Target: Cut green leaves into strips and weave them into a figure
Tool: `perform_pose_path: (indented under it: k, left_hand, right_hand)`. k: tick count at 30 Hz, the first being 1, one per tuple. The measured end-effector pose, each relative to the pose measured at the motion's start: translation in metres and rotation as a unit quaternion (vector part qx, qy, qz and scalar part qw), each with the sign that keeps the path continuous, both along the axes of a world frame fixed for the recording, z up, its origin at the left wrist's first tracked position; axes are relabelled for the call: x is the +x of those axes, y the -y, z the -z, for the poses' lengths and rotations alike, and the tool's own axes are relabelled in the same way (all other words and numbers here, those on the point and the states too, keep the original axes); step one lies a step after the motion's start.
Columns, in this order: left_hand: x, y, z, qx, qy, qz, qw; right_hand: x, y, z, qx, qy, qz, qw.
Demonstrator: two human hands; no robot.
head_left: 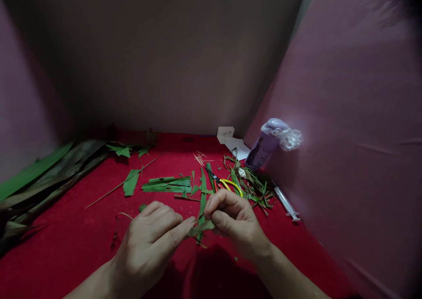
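Between my two hands is a small dull-green leaf piece (201,227), held low over the red cloth. My left hand (153,237) pinches its left end between thumb and fingers. At the other end, my right hand (235,220) has thumb and forefinger closed on the leaf. A long green leaf strip (202,189) lies behind and beneath the held piece. Just beyond my right hand are scissors (231,184) with yellow and red handles and dark blades. Wide cut leaf strips (168,184) lie beyond my left hand.
Large leaves (49,176) are heaped at the left. Thin sticks (199,158) lie near the back. At the right are a pile of leaf scraps (255,184), a syringe (286,203), white papers (239,148) and a plastic-wrapped purple bottle (263,147) by the pink wall (356,158).
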State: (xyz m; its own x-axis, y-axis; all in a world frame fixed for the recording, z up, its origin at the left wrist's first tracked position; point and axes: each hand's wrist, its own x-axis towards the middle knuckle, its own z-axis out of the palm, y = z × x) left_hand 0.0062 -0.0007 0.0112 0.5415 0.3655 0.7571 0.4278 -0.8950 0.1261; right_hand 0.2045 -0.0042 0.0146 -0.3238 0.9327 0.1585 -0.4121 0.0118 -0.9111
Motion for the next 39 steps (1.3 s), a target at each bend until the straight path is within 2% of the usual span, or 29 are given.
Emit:
perform_pose_path:
  k: [5, 8, 14, 18, 22, 26, 30, 35, 39]
  left_hand:
    - [0.001, 0.000, -0.001, 0.005, 0.000, -0.002, 1.000]
    - [0.001, 0.000, -0.002, 0.006, 0.003, 0.000, 1.000]
    - [0.000, 0.000, -0.002, 0.005, 0.002, 0.011, 1.000]
    - [0.000, 0.001, 0.001, -0.009, -0.003, 0.008, 1.000]
    - [0.000, 0.000, 0.000, -0.007, 0.016, 0.007, 1.000]
    - [-0.001, -0.002, -0.002, -0.005, 0.018, -0.014, 1.000]
    - [-0.001, -0.004, -0.002, -0.004, 0.017, -0.031, 0.999]
    - [-0.002, -0.005, 0.000, 0.000, 0.012, -0.027, 1.000]
    - [-0.002, -0.006, 0.001, 0.006, 0.014, -0.031, 0.999]
  right_hand:
    - [0.001, 0.000, -0.002, -0.052, -0.019, -0.060, 0.997]
    - [0.002, -0.001, -0.004, -0.043, -0.036, -0.087, 0.995]
    - [0.002, -0.004, -0.004, 0.011, -0.012, -0.061, 0.998]
    - [0.000, -0.005, -0.003, 0.033, -0.014, -0.016, 0.999]
    - [0.003, -0.003, -0.007, 0.110, 0.049, 0.006, 0.993]
    - [0.011, 0.001, -0.017, 0.235, 0.189, 0.036, 0.953]
    - [0.016, 0.003, -0.025, 0.312, 0.279, 0.049, 0.907]
    - [0.021, 0.001, -0.029, 0.358, 0.349, 0.036, 0.865]
    - [0.026, 0.001, -0.033, 0.345, 0.395, 0.007, 0.851]
